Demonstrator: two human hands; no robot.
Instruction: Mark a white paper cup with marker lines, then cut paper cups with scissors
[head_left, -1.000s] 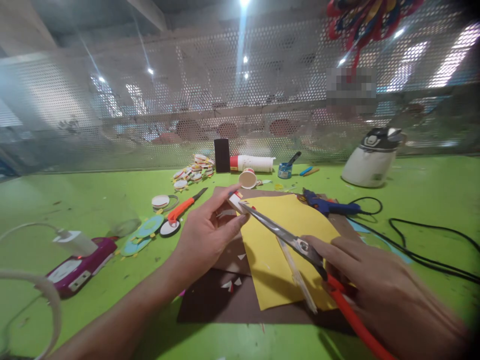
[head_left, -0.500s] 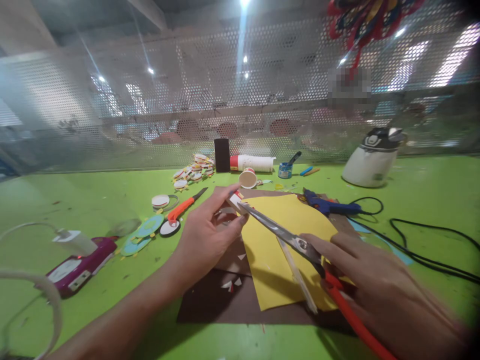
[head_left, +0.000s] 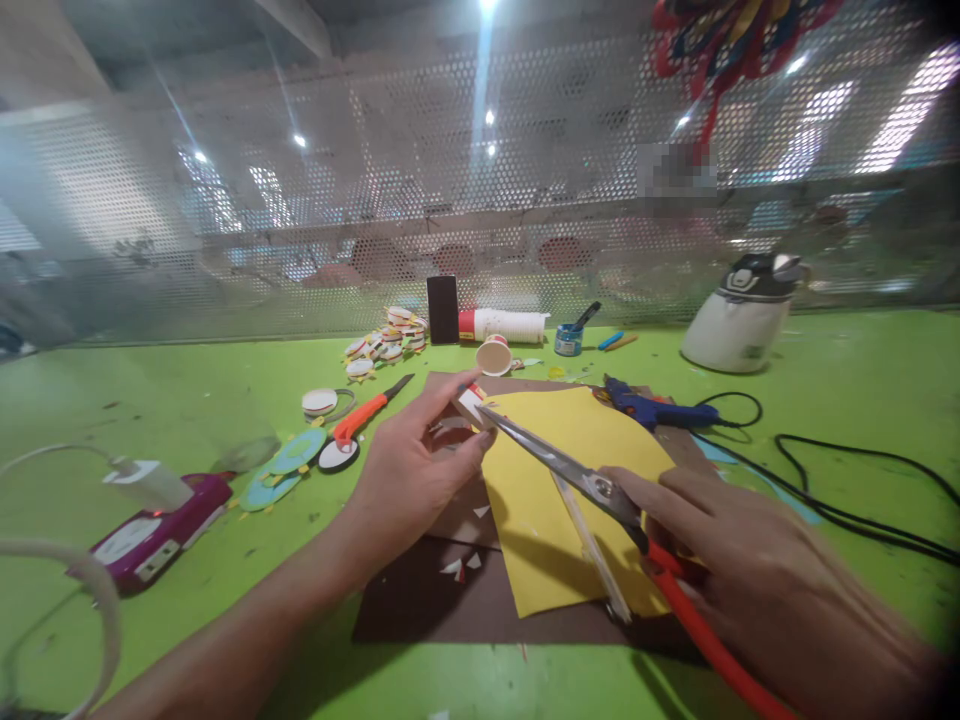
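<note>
My left hand (head_left: 424, 460) pinches a small white-and-red paper piece (head_left: 471, 400) between thumb and fingers. Wrapped round the red handles of a pair of scissors (head_left: 559, 462) is my right hand (head_left: 742, 560). The scissors' blade tips touch or nearly touch the paper piece; I cannot tell whether they cut it. Under the blades lies a yellow sheet (head_left: 540, 560) with a clear stick (head_left: 592, 550) across it. The sheet rests on a brown board (head_left: 420, 610), where several small white paper scraps (head_left: 454, 568) lie.
Left are an orange-handled knife (head_left: 367, 415), blue paper rings (head_left: 296, 455) and a purple power strip (head_left: 161, 530). Behind stand a phone (head_left: 442, 310), a stack of paper cups (head_left: 506, 326) and a blue jar (head_left: 568, 340). A blue glue gun (head_left: 660, 410) with a black cord and a white kettle (head_left: 739, 325) are right.
Both hands, the paper piece and the scissors keep almost the same pose. The whole view shifts very slightly; nothing is picked up or let go.
</note>
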